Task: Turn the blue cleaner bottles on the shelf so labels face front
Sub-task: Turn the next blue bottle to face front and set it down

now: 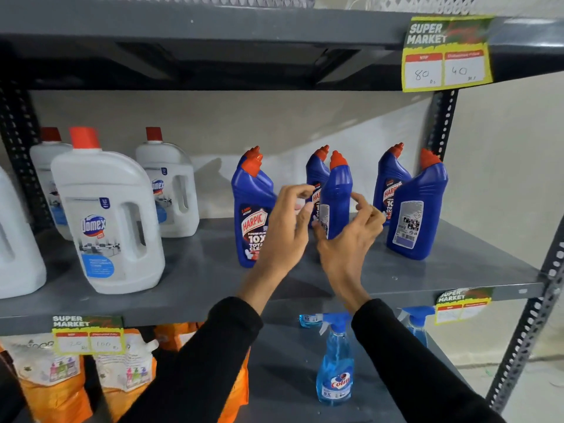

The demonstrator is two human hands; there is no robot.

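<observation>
We face a grey metal shelf (183, 279) carrying tall white plastic Domex jugs with red caps (106, 221) at left and blue plastic Harpic bottles with red angled caps at right. Front left bottle (251, 209) shows its label; front right bottle (418, 209) shows its back. Our right hand (348, 236) grips the middle blue bottle (337, 193) low, edge-on. Our left hand (287, 227) hovers beside it, fingers loosely spread.

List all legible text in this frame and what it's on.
"HARPIC", "10X": front-left blue bottle
"Domex": big white jug
"Colin": spray bottle
"SUPER MARKET", "80", "40": top price tag
"SUPER MARKET", "100": lower-left price tag
Back label with barcode on right bottle: too small.
</observation>
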